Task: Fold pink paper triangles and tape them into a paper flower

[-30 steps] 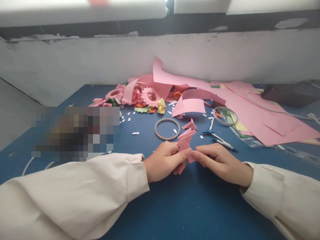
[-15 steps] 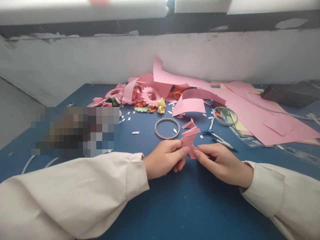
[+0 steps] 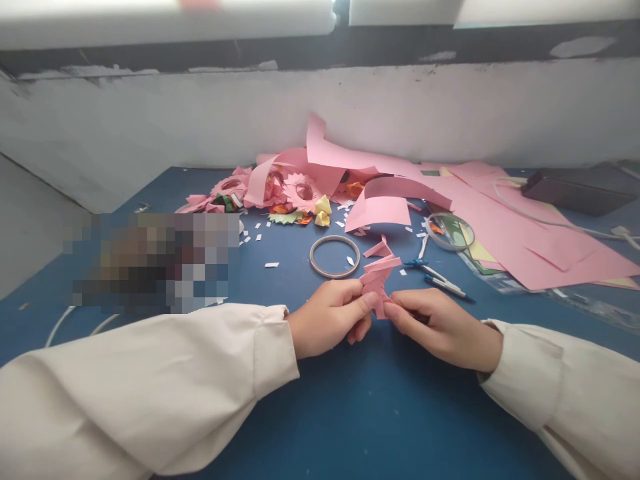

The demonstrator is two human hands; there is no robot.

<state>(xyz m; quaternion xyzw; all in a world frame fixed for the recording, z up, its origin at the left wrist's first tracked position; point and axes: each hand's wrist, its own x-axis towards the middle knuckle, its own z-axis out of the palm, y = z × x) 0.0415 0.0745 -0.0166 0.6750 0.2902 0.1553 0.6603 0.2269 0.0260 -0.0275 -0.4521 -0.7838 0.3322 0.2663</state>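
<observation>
A small folded pink paper piece (image 3: 379,280) stands between my two hands, just above the blue table (image 3: 380,413). My left hand (image 3: 330,319) pinches its lower left side with thumb and fingers closed. My right hand (image 3: 440,327) pinches the lower right side, fingers pressed together. Both wrists rest low over the table in cream sleeves. A second small pink scrap (image 3: 379,250) lies just behind the held piece.
A tape ring (image 3: 335,257) lies just beyond my left hand. Blue scissors and a pen (image 3: 440,279) lie past my right hand. Pink paper sheets (image 3: 505,220), paper flowers (image 3: 300,193), a clear tape roll (image 3: 451,231) and white scraps crowd the back. A dark box (image 3: 580,188) sits far right.
The pink piece has been turned and lifted slightly, its upper flaps now fanned more to the right. My right fingers have slid a little closer to my left thumb.
</observation>
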